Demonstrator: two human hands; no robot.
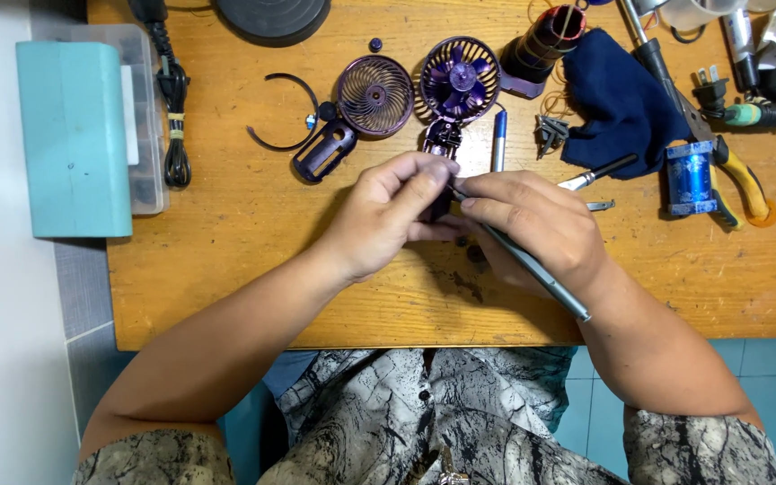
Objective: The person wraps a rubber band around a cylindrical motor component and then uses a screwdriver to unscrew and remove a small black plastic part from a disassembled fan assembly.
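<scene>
Holding: the left hand (388,216) pinches a small dark part (437,205) between thumb and fingers, closed tight on it.
Right hand: the right hand (536,224) is curled around a thin grey screwdriver (523,260), held like a pen, with its tip at the part.
Where the part is: right between the two hands, mostly hidden by the fingers, so its shape is hard to tell.
Fan: the purple fan (460,83) with its blades sits just past the fingertips, and its stem seems to run down to the part.
Step, as a guess: a tiny screw on the part is being turned.
Doing it well: keep the tip straight in the screw, push a little, turn slowly, and keep the left hand still.
Watch out: a slip could scratch the part, or a tiny screw could roll off.
Past the left hand: a round purple grille (374,94), a purple shell (325,151) and a thin black ring (285,112).
Past the right hand: a blue pen (498,144), a dark blue cloth (621,108), a blue spool (689,175) and yellow pliers (747,184).
Far left: a teal box (74,135) and a black cord (174,99).
Under it all: a wooden table (244,269).
</scene>
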